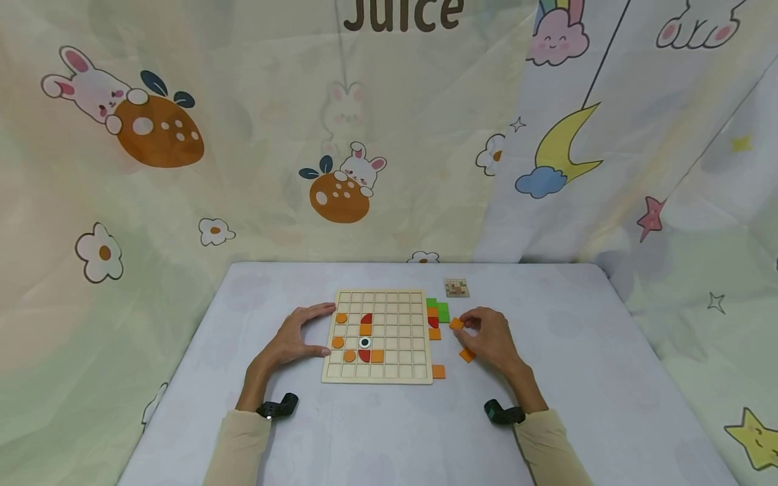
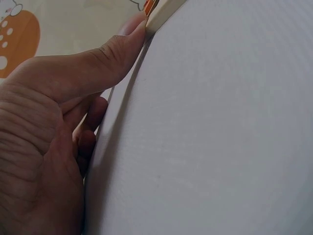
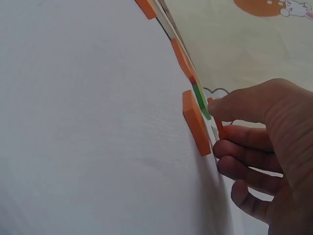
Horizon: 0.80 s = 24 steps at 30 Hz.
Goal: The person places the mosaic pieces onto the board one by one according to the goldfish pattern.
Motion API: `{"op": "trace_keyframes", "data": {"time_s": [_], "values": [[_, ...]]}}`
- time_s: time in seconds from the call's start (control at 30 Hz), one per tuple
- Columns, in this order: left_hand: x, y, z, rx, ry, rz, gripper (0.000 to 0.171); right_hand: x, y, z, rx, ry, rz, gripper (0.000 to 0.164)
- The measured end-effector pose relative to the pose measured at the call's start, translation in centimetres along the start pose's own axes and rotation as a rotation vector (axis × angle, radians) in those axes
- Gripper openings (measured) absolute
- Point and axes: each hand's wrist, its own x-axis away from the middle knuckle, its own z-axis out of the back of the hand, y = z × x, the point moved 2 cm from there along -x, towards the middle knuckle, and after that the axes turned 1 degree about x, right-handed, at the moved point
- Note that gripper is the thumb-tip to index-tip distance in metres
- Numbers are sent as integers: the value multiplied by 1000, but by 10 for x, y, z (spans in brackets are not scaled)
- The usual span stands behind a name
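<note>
A square wooden grid board (image 1: 377, 382) lies on the table. My left hand (image 1: 292, 341) touches its left edge, thumb and fingers spread apart; in the left wrist view the thumb (image 2: 120, 58) meets the board's side. On the board are orange discs (image 1: 338, 343), red quarter-round tiles (image 1: 367, 318), orange square tiles (image 1: 377, 356) and a black-and-white eye tile (image 1: 365, 343). Right of the board, my right hand (image 1: 491, 337) pinches an orange square tile (image 1: 456, 324) between thumb and fingers. Another orange tile (image 1: 467, 354) lies on the table beneath that hand, also visible in the right wrist view.
Along the board's right edge lie green tiles (image 1: 443, 312), a red tile (image 1: 433, 322) and orange tiles (image 1: 438, 372). Behind them is a small picture card (image 1: 457, 287). A printed cloth (image 1: 261, 175) hangs behind the white table (image 1: 377, 432).
</note>
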Motion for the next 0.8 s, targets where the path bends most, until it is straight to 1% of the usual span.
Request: {"op": "trace_keyframes", "data": {"time_s": [0.1,0.3,0.43,0.63,0.8], "values": [[0,-1,-1,1,2,4,97,0,-1,2,-15,23,34,23],[1,-1,-1,-6,-1,7,97,2,-5,4,-38,27,54,22],[1,0,0,-4,0,5,97,1,-8,5,-60,31,81,23],[1,2,1,-8,2,3,97,-2,-12,5,-131,37,149,20],[1,3,1,-18,11,-3,96,-3,-14,3,-193,15,207,19]]}}
